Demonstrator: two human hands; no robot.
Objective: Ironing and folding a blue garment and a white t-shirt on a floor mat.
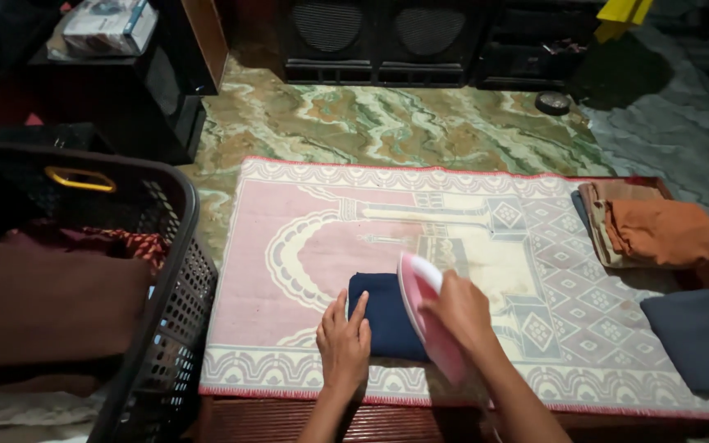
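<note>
A folded dark blue cloth (381, 313) lies on a pink patterned mat (305, 238). My left hand (343, 343) rests flat on the cloth's left edge, fingers together and pointing away from me. My right hand (459, 312) grips a pink and white clothes iron (425, 310), which stands tilted over the right part of the cloth.
A dark plastic laundry basket (176, 271) with brown and reddish clothes stands at the left. Folded orange and tan clothes (648, 230) and a folded dark grey cloth (699, 338) lie at the mat's right end. Black speakers (379, 37) stand behind on the marbled floor.
</note>
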